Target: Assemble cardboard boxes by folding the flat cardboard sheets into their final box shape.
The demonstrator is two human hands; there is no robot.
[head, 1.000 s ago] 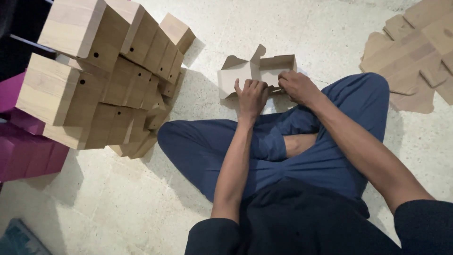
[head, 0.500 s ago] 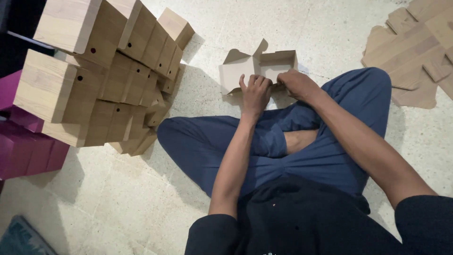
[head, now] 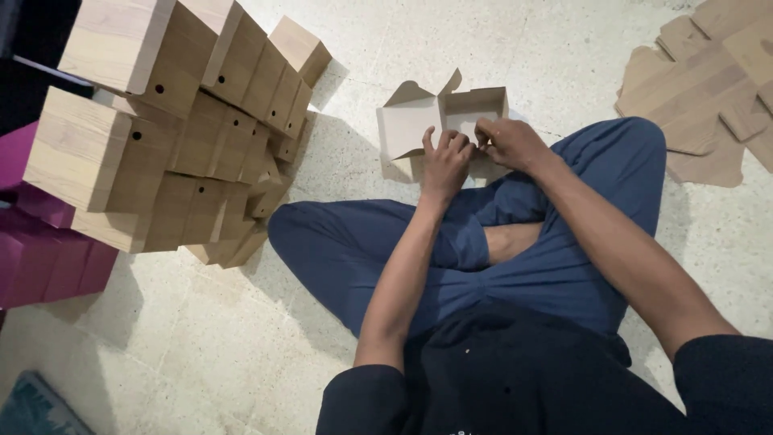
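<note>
I sit cross-legged on a pale speckled floor. A half-folded brown cardboard box [head: 419, 121] with raised flaps rests on the floor just past my knees. My left hand [head: 445, 159] presses its fingers on the near edge of the box. Close beside it, my right hand [head: 506, 142] pinches a flap at the box's near right wall. Both hands touch the cardboard and almost meet each other.
A tall pile of folded wood-look boxes [head: 173, 121] with round holes stands at the left. Purple boxes [head: 44, 258] lie under and behind it. Flat unfolded cardboard sheets [head: 708, 80] lie at the upper right. A teal mat corner [head: 36, 407] shows bottom left.
The box's flaps have been folded further upright and the box sits slightly more to the right. Both hands have drawn closer together on its near edge.
</note>
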